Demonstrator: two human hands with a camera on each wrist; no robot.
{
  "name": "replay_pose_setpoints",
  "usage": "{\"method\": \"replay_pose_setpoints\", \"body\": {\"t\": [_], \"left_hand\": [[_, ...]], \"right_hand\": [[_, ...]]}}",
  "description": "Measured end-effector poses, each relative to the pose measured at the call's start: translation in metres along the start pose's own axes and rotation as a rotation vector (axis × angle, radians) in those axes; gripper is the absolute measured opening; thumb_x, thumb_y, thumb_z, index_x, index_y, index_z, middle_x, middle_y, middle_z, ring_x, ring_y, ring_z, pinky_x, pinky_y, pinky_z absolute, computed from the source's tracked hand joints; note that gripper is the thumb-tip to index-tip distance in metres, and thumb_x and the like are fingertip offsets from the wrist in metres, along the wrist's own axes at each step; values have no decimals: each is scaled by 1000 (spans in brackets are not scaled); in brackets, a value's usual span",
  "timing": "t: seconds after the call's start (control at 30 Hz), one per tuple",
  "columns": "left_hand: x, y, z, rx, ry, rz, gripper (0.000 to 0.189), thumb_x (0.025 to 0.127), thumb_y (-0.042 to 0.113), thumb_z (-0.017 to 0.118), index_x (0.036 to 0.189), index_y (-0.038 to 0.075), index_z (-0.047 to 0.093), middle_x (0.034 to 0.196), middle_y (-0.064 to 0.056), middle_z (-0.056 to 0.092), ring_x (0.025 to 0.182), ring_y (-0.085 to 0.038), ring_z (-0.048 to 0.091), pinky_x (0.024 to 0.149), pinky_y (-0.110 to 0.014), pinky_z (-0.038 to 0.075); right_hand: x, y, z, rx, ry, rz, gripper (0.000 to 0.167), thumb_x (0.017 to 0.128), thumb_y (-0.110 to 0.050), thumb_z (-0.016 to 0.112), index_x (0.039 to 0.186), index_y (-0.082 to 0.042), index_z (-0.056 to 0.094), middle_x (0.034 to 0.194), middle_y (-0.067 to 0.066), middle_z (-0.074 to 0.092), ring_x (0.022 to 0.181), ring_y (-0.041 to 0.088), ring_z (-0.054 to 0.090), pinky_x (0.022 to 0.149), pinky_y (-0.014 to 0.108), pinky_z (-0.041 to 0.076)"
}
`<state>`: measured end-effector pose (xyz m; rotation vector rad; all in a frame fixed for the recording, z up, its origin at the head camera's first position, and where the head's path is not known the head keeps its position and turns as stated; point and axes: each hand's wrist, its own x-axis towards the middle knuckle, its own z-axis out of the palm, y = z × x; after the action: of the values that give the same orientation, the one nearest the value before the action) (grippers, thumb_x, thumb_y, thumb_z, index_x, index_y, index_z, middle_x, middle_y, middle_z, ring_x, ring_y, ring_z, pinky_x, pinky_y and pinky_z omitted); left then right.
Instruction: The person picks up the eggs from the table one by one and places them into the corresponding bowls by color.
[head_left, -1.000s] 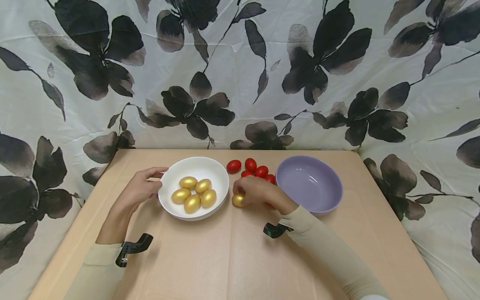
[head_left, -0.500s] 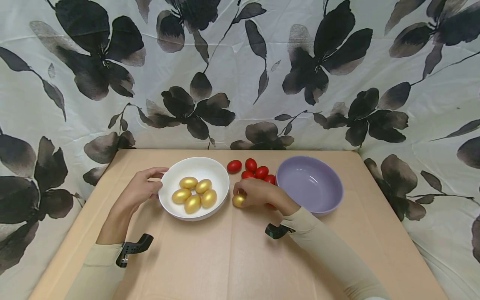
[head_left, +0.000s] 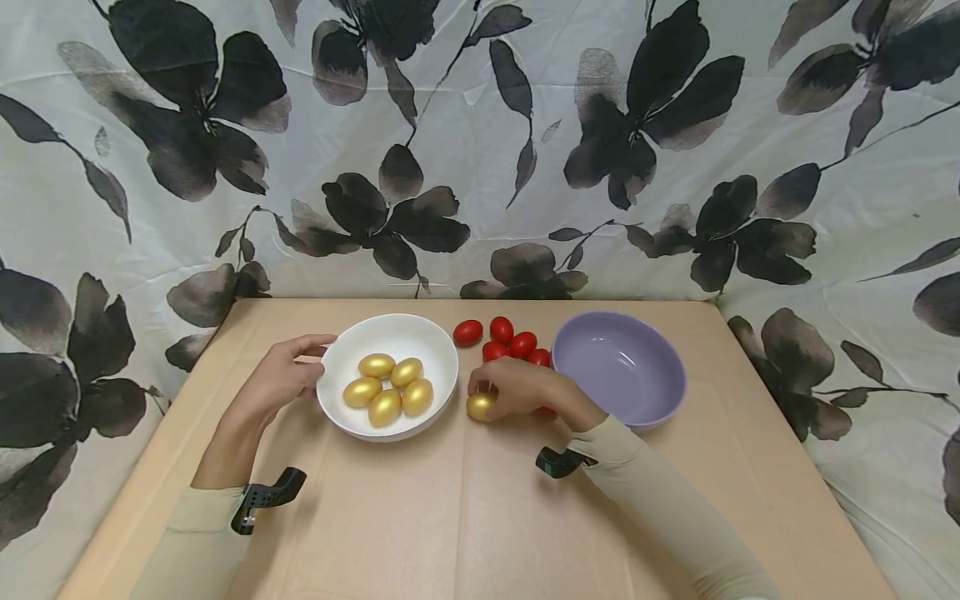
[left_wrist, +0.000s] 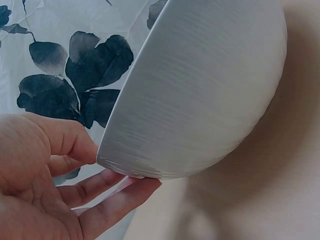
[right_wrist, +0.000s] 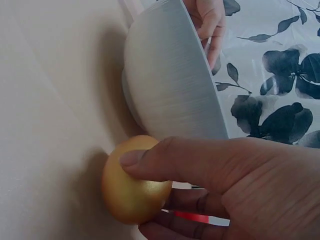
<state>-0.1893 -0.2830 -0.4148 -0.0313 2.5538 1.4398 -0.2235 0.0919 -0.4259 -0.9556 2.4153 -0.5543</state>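
My right hand [head_left: 528,390] pinches a golden egg [head_left: 481,407] between thumb and fingers, low over the table just right of the white bowl. In the right wrist view the thumb lies across the golden egg [right_wrist: 134,187], with other fingers behind it. My left hand [head_left: 281,375] holds the left rim of the white bowl [head_left: 333,400]. The left wrist view has that hand's fingertips against the edge and underside of the white bowl [left_wrist: 200,90]. Several golden eggs [head_left: 385,407] lie inside this bowl.
Several red eggs [head_left: 501,330] lie between the two bowls, some partly hidden behind my right hand. A purple bowl [head_left: 618,367] with nothing in it stands at the right of the wooden table [head_left: 390,517]. Flower-printed cloth [head_left: 480,150] hangs behind.
My right hand has shifted slightly to the right and toward me with the golden egg in its fingers. The left hand and the white bowl stay in place.
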Motion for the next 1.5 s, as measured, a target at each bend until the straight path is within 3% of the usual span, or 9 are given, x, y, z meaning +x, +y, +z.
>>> {"method": "replay_pose_setpoints", "body": {"t": [0.3,0.67,1.03,1.5], "left_hand": [[0,0,0,-10,1,7,60,92,2,52,151,2,45,141,-30,48,106,-37,61,72,-36,59],[-1,2,0,-8,1,8,60,91,1,51,151,2,45,140,-30,48,104,-35,60,72,-37,59],[-1,1,0,-8,0,9,60,91,1,52,151,2,45,138,-29,50,100,-34,59,70,-36,59],[-1,2,0,-22,0,20,60,90,-1,52,150,1,45,136,-30,50,97,-32,60,70,-37,59]], "right_hand": [[-5,2,-10,124,4,-45,34,82,-16,82,114,-24,71,107,-12,67,102,12,62,89,26,54],[-10,-2,-26,217,32,-115,37,80,-8,82,113,-20,70,110,-7,66,107,16,61,98,39,54],[-10,-14,-28,207,5,-187,36,83,-7,81,115,-20,70,114,-9,65,107,14,61,96,31,54],[-9,-60,-18,79,-23,-331,37,84,-12,82,118,-20,71,112,-9,62,103,5,59,91,20,53]]}}
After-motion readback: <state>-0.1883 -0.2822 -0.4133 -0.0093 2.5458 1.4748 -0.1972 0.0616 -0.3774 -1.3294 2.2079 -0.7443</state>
